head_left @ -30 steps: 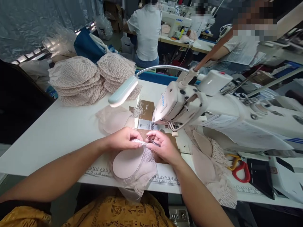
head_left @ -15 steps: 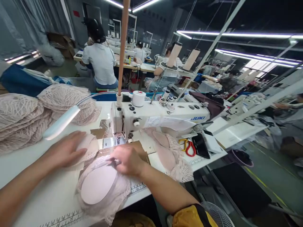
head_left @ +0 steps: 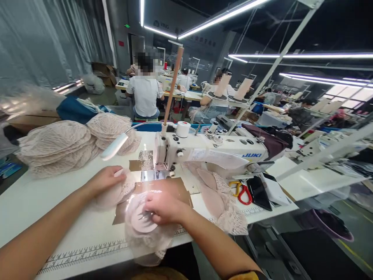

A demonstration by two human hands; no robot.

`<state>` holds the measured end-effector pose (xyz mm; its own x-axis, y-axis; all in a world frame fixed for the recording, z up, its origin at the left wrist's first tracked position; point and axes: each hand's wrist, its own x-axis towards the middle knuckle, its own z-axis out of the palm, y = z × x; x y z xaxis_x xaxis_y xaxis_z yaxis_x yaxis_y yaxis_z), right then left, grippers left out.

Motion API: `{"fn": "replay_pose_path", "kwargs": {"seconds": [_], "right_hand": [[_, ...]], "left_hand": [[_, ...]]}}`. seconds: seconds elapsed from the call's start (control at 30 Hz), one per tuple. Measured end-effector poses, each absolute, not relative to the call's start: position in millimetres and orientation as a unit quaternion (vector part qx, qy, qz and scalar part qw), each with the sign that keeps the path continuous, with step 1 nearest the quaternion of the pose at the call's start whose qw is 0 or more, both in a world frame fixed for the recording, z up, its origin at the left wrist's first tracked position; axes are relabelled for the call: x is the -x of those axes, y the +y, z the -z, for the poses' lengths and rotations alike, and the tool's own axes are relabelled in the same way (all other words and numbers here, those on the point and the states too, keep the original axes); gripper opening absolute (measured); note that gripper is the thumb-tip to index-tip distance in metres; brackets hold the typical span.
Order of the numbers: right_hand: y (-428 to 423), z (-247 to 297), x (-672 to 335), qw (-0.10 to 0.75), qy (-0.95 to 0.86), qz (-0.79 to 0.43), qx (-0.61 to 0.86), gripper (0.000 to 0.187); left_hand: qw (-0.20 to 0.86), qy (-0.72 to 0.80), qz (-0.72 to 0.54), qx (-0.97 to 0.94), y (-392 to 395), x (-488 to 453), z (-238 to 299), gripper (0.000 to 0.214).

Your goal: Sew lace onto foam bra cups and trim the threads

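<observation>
On the left of the sewing table, my left hand (head_left: 106,182) pinches the edge of a pale pink lace bra cup (head_left: 116,194), thumb on top. My right hand (head_left: 164,208) is closed in front of the sewing machine, around what look like small metal thread snips (head_left: 145,214); most of them is hidden in the fingers. Under the right hand, a second padded lace cup (head_left: 142,225) hangs over the table's front edge, blurred by motion. The white sewing machine (head_left: 204,149) stands just beyond both hands, its needle area above a shiny metal plate (head_left: 153,175).
Stacks of lace cups (head_left: 58,144) lie at the back left beside a lamp (head_left: 115,147). More lace pieces (head_left: 215,194) rest right of the machine, near red-and-yellow-handled scissors (head_left: 244,194) and a black phone (head_left: 259,193). Co-workers (head_left: 145,93) sit beyond.
My left hand has gone from lying flat on the lace cup to pinching and lifting its edge. The cup under my right hand has bunched up and shifted. The camera view has turned left.
</observation>
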<state>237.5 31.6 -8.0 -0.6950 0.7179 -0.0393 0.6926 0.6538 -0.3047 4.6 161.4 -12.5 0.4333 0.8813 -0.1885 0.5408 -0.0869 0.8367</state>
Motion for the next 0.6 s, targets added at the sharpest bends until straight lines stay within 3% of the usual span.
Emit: {"fn": "replay_pose_path", "kwargs": {"seconds": [0.07, 0.2, 0.4, 0.6], "right_hand": [[28, 3, -245, 0.059, -0.891, -0.189, 0.409, 0.003], [16, -1, -264, 0.077, -0.858, -0.257, 0.438, 0.014], [1, 6, -285, 0.116, -0.843, -0.251, 0.462, 0.014], [4, -4, -298, 0.09, -0.848, -0.278, 0.442, 0.01]], "left_hand": [[0.472, 0.47, -0.193, -0.721, 161, -2, 14, 0.029], [0.487, 0.437, -0.217, -0.724, 157, -2, 15, 0.031], [0.529, 0.451, -0.19, -0.693, 152, -6, 13, 0.042], [0.578, 0.484, -0.145, -0.641, 148, -9, 21, 0.054]]}}
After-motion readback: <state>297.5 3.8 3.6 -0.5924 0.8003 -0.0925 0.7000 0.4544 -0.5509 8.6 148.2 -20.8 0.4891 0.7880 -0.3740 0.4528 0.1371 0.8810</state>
